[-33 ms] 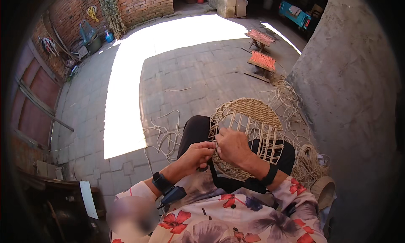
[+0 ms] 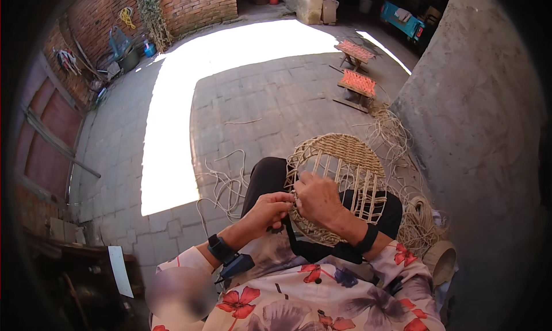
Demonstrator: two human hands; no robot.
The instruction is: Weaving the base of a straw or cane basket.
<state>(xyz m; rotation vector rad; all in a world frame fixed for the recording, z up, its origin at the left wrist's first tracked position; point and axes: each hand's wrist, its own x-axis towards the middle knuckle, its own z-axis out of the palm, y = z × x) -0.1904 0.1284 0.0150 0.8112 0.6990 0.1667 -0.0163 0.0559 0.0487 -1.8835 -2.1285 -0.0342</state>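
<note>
Paved brick-walled courtyard workshop: woven stools, loose cane.

Hard daylight burns out a wide patch of the paved floor from upper centre to middle left; the rest sits in even shade, sharp at centre. Fisheye bending curves the brick wall, corners fall black, and a blurred smear sits lower left.

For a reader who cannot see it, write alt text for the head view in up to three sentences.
Seen from above, a seated person's left hand and right hand meet at the near edge of a round, partly woven straw seat frame resting on their lap. Loose straw cord trails over the paved courtyard floor. Two small woven stools stand beyond, near a grey wall.
</note>
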